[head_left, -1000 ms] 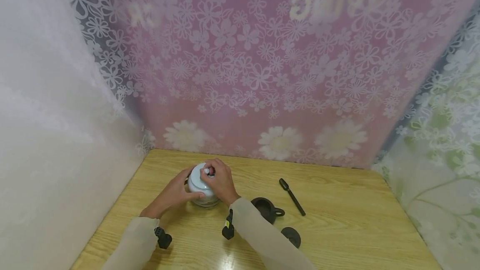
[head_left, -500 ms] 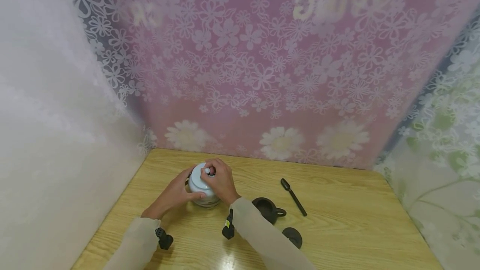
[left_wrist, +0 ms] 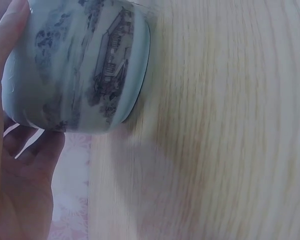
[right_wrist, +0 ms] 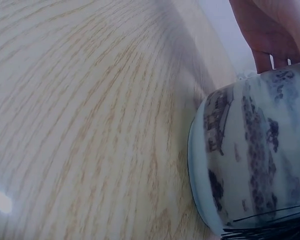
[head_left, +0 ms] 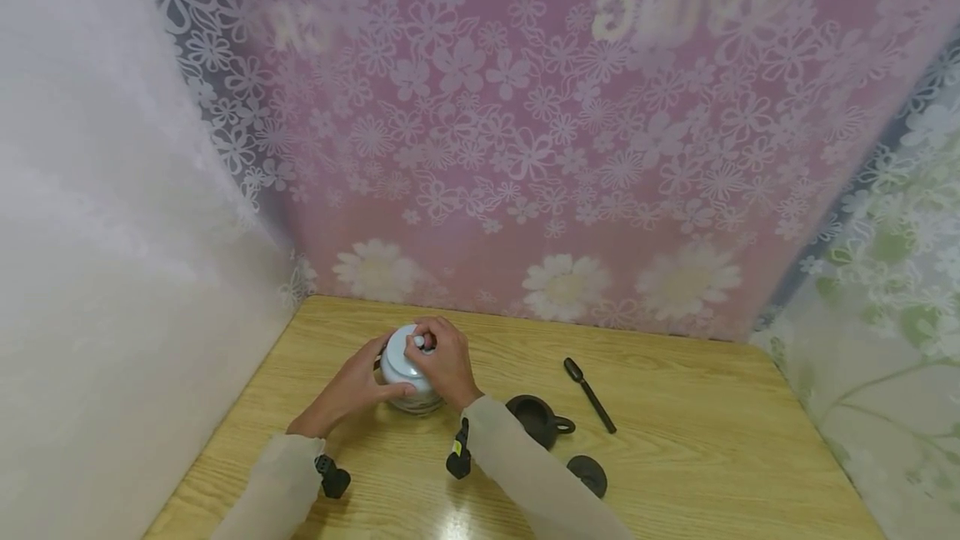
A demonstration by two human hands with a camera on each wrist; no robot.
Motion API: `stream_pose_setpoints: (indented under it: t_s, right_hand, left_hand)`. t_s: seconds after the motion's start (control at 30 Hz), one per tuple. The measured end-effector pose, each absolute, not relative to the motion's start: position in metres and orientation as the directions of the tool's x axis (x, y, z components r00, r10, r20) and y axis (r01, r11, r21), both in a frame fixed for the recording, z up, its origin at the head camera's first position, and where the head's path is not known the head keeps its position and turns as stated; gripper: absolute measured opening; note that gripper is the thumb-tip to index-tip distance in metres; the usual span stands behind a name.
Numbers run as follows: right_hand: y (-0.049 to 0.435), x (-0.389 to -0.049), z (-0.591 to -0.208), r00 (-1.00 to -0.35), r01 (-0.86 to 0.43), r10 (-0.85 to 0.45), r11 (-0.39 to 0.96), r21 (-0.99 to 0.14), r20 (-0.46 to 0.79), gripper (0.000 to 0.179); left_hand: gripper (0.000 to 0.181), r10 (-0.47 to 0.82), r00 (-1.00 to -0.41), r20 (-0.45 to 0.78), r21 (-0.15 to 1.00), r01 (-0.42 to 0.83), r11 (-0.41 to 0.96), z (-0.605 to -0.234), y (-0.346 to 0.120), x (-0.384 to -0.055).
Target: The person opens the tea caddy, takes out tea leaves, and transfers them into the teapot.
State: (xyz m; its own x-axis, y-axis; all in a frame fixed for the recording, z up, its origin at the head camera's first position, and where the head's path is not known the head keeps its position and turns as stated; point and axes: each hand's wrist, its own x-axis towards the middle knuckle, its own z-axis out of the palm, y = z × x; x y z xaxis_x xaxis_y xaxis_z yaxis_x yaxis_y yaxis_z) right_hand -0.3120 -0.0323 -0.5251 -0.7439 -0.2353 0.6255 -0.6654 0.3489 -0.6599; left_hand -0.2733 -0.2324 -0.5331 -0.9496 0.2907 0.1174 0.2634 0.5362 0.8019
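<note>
A pale blue-white porcelain jar (left_wrist: 75,65) with a dark painted landscape stands upright on the wooden table (right_wrist: 105,125). In the head view my left hand (head_left: 356,382) holds its side, thumb in front and fingers round the back. My right hand (head_left: 447,365) reaches over from the right and pinches the small round knob (head_left: 419,342) on the jar's lid (head_left: 401,347). The lid sits on the jar's mouth. Thin black strands (right_wrist: 270,232) show against the jar in the right wrist view.
Right of the jar, partly behind my right sleeve (head_left: 517,457), is a dark pot (head_left: 552,425) with a loop handle. Nearer lies a dark round lid (head_left: 588,476). A slim black scoop-like tool (head_left: 592,398) lies farther right. A pink flowered curtain (head_left: 487,190) hangs behind the table.
The whole head view shifts slightly to the right. Both hands keep their hold on the jar and its knob, and the lid stays in place.
</note>
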Motion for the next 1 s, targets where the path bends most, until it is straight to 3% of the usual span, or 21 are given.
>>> stream_pose_setpoints:
  t_s: [0.2, 0.73, 1.0]
  right_hand:
    - [-0.031, -0.312, -0.523, -0.757, -0.652, -0.247, 0.352, -0.672, 0.605, 0.006]
    - [-0.014, -0.322, -0.518, -0.838, -0.483, -0.411, 0.254, -0.838, 0.359, 0.025]
    - [-0.014, -0.325, -0.523, -0.829, -0.505, -0.407, 0.252, -0.825, 0.384, 0.025]
  left_hand:
    - [0.108, 0.294, -0.949, 0.114, 0.808, 0.260, 0.528, -0.536, -0.233, -0.275]
    - [0.109, 0.293, -0.950, 0.110, 0.818, 0.253, 0.516, -0.540, -0.235, -0.277]
    - [0.113, 0.264, -0.960, 0.090, 0.819, 0.222, 0.529, -0.540, -0.234, -0.273]
